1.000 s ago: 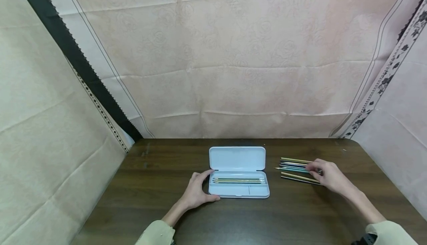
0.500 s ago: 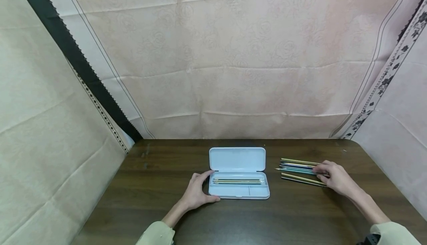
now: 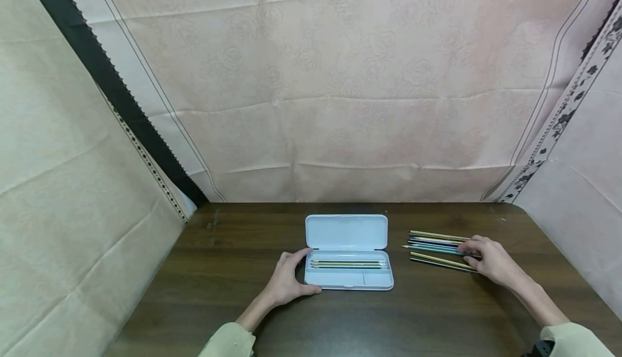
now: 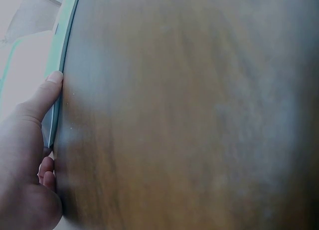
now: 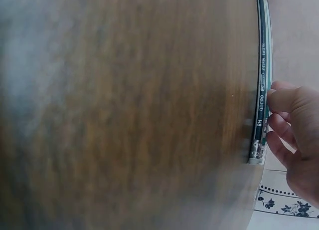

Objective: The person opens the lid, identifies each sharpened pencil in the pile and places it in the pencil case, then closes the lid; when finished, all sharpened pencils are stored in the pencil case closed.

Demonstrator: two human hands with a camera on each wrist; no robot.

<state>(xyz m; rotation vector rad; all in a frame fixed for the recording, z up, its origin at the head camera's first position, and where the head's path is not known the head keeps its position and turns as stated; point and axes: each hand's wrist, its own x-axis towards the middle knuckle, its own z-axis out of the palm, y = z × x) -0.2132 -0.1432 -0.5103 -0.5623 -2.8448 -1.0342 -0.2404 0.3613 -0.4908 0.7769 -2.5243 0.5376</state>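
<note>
An open white pencil case (image 3: 347,276) lies mid-table with its lid (image 3: 346,231) folded back and a few pencils (image 3: 347,263) in its tray. My left hand (image 3: 290,277) grips the case's left end, thumb along the front edge; the left wrist view shows the thumb (image 4: 45,93) pressed against the case rim (image 4: 64,50). To the right lie several loose pencils (image 3: 432,248) side by side. My right hand (image 3: 478,253) is at their right ends. In the right wrist view its thumb and fingers (image 5: 284,120) pinch a dark green pencil (image 5: 260,75).
The dark wooden table (image 3: 233,270) is walled by hanging cloth (image 3: 340,103) at the back and on both sides. Its right edge runs close past the loose pencils. Bare wood lies in front of the case and at the left.
My right hand has slid a little to the right along the loose pencils, to their ends. The left hand and the case have stayed put.
</note>
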